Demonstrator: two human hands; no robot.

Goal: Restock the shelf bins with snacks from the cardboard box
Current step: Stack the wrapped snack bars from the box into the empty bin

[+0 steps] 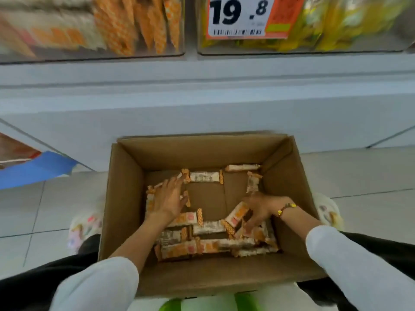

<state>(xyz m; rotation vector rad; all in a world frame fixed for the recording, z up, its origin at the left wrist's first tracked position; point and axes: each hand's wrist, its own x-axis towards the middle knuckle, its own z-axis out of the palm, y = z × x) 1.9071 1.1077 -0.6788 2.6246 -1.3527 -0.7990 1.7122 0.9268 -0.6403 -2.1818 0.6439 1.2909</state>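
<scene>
Both hands reach into the brown corrugated cardboard box (125,198). The right hand (260,209) curls its fingers round crinkly orange-and-white snack bars (238,213); the left hand (169,197) lies flat, fingers together, on others. Beyond the fingertips, clear shelf bins (94,25) hold matching wrappers.

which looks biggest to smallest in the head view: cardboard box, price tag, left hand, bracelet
1. cardboard box
2. price tag, though it is cut off at the top edge
3. left hand
4. bracelet

Bright, even light; motion blur smears the shelf bins (94,28) at top, wide-angle bending curves the edges, soft shadow inside the cardboard box (125,198)
</scene>
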